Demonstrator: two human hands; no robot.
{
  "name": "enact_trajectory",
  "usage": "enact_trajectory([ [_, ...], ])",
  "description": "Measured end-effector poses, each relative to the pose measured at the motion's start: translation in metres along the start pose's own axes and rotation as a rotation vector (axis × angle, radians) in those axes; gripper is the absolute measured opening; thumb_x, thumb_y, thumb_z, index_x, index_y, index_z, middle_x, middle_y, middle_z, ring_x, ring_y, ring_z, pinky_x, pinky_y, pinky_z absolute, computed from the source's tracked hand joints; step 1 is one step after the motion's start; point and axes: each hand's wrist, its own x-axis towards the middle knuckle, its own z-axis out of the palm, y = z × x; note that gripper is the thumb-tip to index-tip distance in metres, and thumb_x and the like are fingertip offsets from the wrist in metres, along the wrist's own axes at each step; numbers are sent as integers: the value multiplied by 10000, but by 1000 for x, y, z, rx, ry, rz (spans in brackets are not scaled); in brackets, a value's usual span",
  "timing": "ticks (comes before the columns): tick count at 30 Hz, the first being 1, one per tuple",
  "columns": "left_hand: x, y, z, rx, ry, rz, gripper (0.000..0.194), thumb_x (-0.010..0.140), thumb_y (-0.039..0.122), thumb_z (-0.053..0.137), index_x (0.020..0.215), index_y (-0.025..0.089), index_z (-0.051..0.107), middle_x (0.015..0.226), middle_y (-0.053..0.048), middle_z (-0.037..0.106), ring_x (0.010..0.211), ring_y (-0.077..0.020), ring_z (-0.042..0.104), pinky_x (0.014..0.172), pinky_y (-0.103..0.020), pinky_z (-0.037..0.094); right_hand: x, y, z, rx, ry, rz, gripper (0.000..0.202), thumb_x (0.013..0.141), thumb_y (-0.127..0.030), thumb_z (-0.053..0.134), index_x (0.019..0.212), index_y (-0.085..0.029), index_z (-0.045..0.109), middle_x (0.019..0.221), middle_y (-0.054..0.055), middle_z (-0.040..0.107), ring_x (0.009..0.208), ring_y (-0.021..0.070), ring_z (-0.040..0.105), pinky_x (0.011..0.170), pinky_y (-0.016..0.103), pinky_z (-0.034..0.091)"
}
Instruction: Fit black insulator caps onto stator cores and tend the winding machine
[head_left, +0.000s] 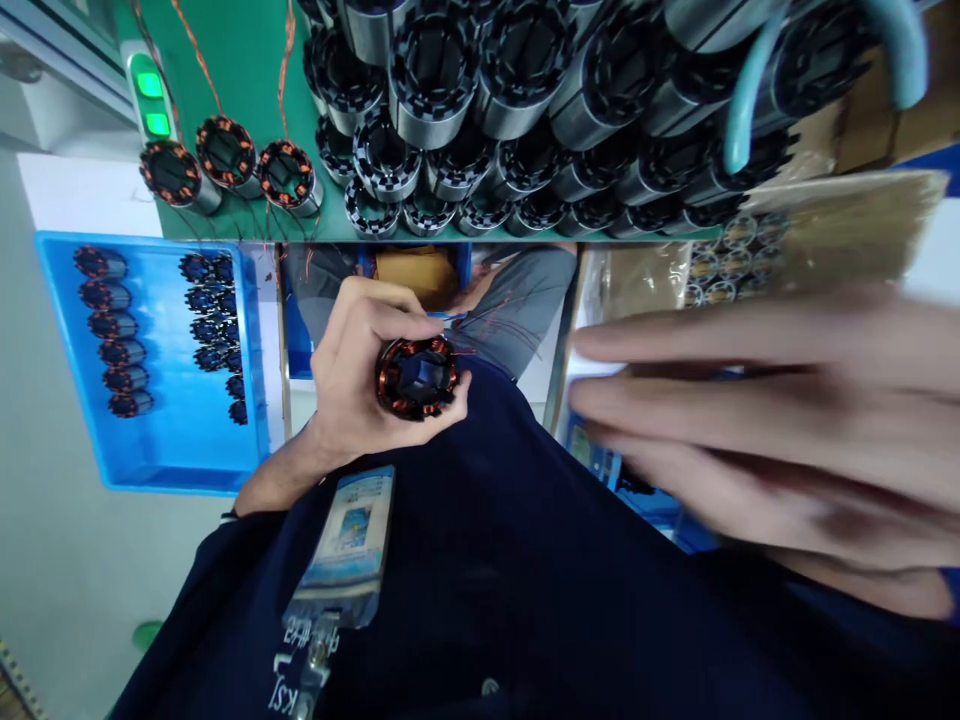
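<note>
My left hand is wrapped around a wound stator, its copper-coil end facing the camera and thin wires trailing from its upper side. To the right, my right hand is raised close to the camera, blurred, its fingers stretched out to the left with nothing visible in them. On the green mat, three stators with copper windings stand at the upper left, long twisted wires running up from two of them. Many unwound black-and-silver stators stand in rows beside them.
A blue tray at the left holds more stators in columns. Teal tool handles jut in at the upper right. Below them, metal rings sit near plastic wrapping. A device with two green lights lies at the mat's left edge.
</note>
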Motion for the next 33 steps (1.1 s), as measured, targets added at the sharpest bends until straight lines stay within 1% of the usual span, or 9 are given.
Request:
enact_trajectory([
  [4, 8, 3, -1, -31, -126, 46, 355, 1087, 453, 916, 1254, 215, 712, 1109, -101, 747, 1056, -242, 778, 845, -447, 710, 24, 4, 34, 321, -93, 82, 261, 1112, -351, 929, 1341, -237, 878, 1177, 35, 943, 909, 175, 900, 856, 309, 749],
  [8, 4, 7, -2, -120, -200, -3, 355, 1050, 413, 939, 1276, 255, 716, 1120, -87, 780, 990, -236, 786, 798, -435, 708, 35, 42, 55, 707, -202, 173, 207, 1070, -406, 978, 1050, -227, 875, 811, -39, 865, 646, 122, 807, 639, 253, 631],
  [14, -9, 1, -6, 6, -205, -38, 349, 990, 286, 897, 1277, 307, 700, 1098, -73, 798, 971, -261, 803, 770, -447, 721, 20, 92, 40, 349, -41, 343, 312, 1047, -549, 962, 948, -263, 888, 773, 18, 820, 613, 163, 687, 572, 353, 502],
  [17, -11, -3, -6, 161, -177, 13, 390, 958, 281, 918, 1285, 284, 705, 1130, -77, 802, 969, -243, 805, 693, -379, 672, 14, 65, 30, 70, 110, 247, 288, 1099, -480, 890, 1329, -309, 910, 1171, 99, 911, 831, 237, 766, 703, 419, 606],
  [20, -9, -2, -3, 243, -193, 110, 348, 1023, 343, 894, 1308, 267, 709, 1149, -76, 786, 994, -216, 818, 680, -325, 644, 17, 20, 35, 8, -6, 101, 580, 1203, -356, 634, 1772, -243, 651, 1691, 174, 762, 1033, 277, 834, 941, 481, 719],
  [23, -6, 4, 0, 263, -231, 158, 337, 1063, 379, 872, 1333, 252, 716, 1175, -85, 781, 1019, -224, 826, 716, -327, 669, 27, -1, 49, 96, -253, 107, 695, 1179, -188, 457, 1865, -85, 428, 1412, 192, 870, 900, 247, 829, 899, 437, 702],
  [26, -3, 11, 0, 216, -226, 148, 373, 1027, 414, 910, 1328, 259, 754, 1180, -86, 811, 1001, -257, 842, 726, -371, 700, 31, 4, 51, 177, -343, 141, 583, 1170, -154, 461, 1747, -76, 482, 968, 52, 835, 728, 219, 752, 746, 364, 588],
  [29, 5, 15, -2, 54, -135, 111, 484, 914, 528, 1034, 1263, 271, 820, 1105, -61, 858, 923, -244, 851, 772, -390, 745, 29, 10, 36, 198, -301, 53, 214, 1261, -247, 475, 1344, -185, 662, 924, 10, 741, 668, 164, 638, 677, 333, 467],
  [33, 19, 11, -4, -245, -78, 25, 494, 864, 638, 1058, 1193, 321, 869, 1054, -25, 900, 882, -227, 853, 849, -410, 760, 38, 12, 7, 259, -324, -57, 265, 1307, -367, 511, 1141, -248, 681, 904, -20, 683, 675, 141, 560, 712, 325, 448],
])
